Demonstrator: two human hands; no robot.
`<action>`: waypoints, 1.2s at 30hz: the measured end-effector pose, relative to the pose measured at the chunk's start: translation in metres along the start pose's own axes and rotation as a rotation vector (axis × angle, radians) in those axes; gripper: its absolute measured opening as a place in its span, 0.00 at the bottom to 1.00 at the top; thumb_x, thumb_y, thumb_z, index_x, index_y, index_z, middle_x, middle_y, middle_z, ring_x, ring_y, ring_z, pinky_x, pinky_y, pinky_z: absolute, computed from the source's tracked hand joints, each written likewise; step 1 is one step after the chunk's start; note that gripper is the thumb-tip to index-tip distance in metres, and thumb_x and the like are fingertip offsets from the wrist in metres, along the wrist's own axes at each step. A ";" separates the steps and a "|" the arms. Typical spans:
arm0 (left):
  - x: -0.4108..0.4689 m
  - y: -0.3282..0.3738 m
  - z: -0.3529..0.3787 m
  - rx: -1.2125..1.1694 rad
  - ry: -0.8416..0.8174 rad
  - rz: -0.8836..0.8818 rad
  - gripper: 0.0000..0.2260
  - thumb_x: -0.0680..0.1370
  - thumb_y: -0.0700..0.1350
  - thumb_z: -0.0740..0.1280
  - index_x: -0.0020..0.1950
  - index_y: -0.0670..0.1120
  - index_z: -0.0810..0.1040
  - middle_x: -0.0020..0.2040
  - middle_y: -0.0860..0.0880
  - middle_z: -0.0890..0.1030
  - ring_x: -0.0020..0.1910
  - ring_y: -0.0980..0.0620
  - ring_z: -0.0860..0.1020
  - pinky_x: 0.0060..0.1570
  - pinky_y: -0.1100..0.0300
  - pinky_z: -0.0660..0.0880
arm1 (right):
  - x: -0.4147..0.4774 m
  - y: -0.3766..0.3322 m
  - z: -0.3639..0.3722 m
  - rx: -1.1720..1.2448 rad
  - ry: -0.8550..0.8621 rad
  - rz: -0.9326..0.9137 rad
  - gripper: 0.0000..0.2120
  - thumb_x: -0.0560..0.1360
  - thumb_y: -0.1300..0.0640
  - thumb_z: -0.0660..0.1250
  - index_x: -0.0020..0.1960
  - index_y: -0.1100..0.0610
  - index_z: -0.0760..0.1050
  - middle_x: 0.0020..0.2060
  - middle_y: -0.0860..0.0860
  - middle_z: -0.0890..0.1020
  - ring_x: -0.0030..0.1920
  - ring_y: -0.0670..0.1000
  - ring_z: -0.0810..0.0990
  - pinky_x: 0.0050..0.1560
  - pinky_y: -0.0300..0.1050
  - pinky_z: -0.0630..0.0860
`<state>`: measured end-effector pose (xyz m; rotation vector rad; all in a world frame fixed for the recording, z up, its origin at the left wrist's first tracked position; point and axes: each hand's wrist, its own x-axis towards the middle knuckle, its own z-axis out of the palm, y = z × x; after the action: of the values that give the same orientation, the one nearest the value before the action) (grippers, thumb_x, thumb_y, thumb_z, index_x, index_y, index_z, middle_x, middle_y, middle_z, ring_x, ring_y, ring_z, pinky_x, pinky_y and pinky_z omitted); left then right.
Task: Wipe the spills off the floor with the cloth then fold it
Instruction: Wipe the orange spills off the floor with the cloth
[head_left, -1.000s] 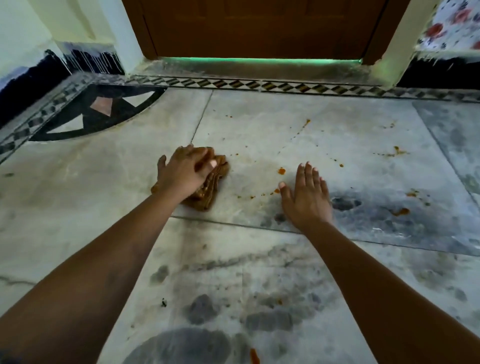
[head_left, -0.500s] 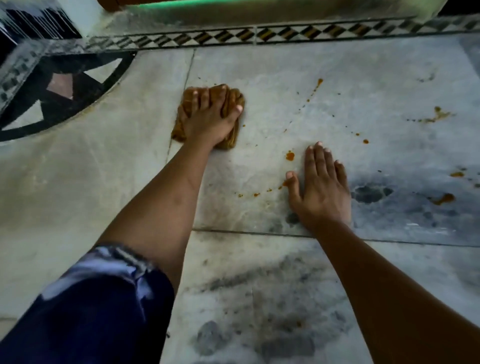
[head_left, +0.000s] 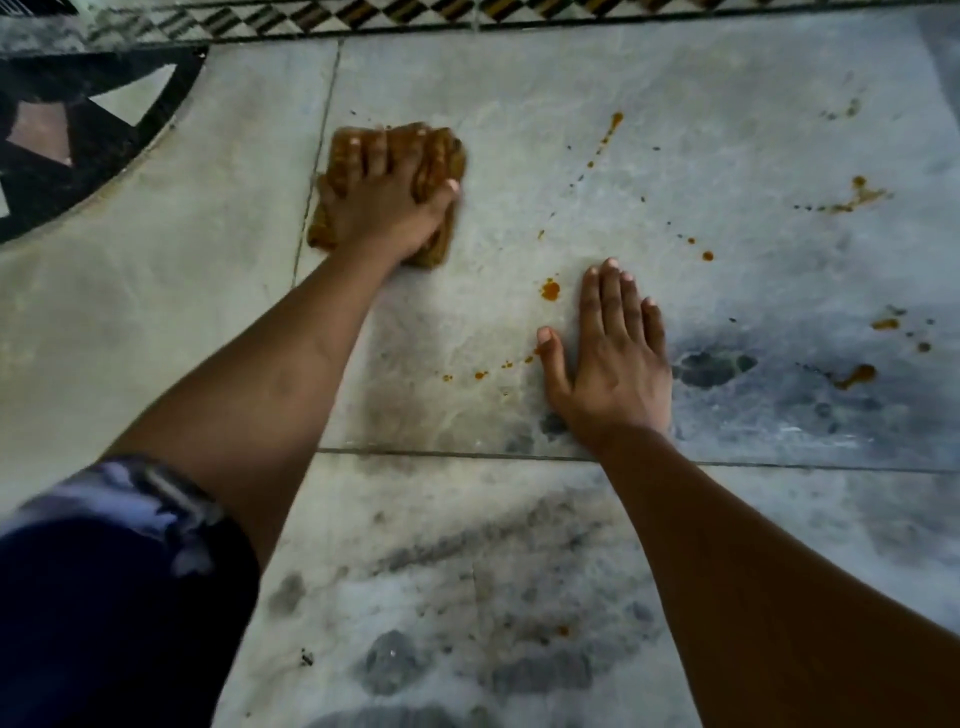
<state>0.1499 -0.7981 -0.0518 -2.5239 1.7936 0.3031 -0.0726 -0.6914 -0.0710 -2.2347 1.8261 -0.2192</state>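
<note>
We find the left hand (head_left: 387, 208), fingers spread, now presses the cloth (head_left: 444, 153) further upper left; centre-right spills (head_left: 550, 290) remain unwiped.

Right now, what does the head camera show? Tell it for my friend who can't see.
A left hand presses a brown cloth onto a grey marble floor. The right hand rests flat beside orange spills not yet wiped, scattered to the right.
</note>
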 end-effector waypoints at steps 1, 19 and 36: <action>-0.005 0.011 0.002 0.006 0.006 0.049 0.30 0.77 0.66 0.49 0.76 0.58 0.50 0.79 0.49 0.46 0.77 0.44 0.45 0.71 0.37 0.42 | 0.000 0.000 0.000 -0.002 0.005 0.002 0.35 0.76 0.40 0.43 0.77 0.59 0.45 0.77 0.56 0.48 0.76 0.53 0.46 0.75 0.49 0.42; 0.071 0.024 -0.020 -0.070 -0.027 0.092 0.32 0.76 0.68 0.50 0.77 0.57 0.47 0.79 0.48 0.46 0.77 0.45 0.45 0.73 0.42 0.42 | 0.001 -0.001 0.002 0.025 0.032 0.005 0.36 0.75 0.39 0.42 0.76 0.59 0.46 0.76 0.55 0.50 0.76 0.53 0.47 0.73 0.47 0.39; 0.071 0.116 -0.014 -0.088 -0.074 0.229 0.29 0.78 0.66 0.48 0.76 0.60 0.48 0.79 0.50 0.45 0.77 0.46 0.44 0.72 0.42 0.39 | 0.001 -0.002 0.002 0.024 0.043 0.010 0.36 0.75 0.39 0.43 0.76 0.59 0.48 0.76 0.56 0.52 0.76 0.53 0.49 0.73 0.47 0.41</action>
<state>0.0657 -0.9046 -0.0405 -2.3268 2.0849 0.4856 -0.0704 -0.6915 -0.0720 -2.2203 1.8463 -0.2879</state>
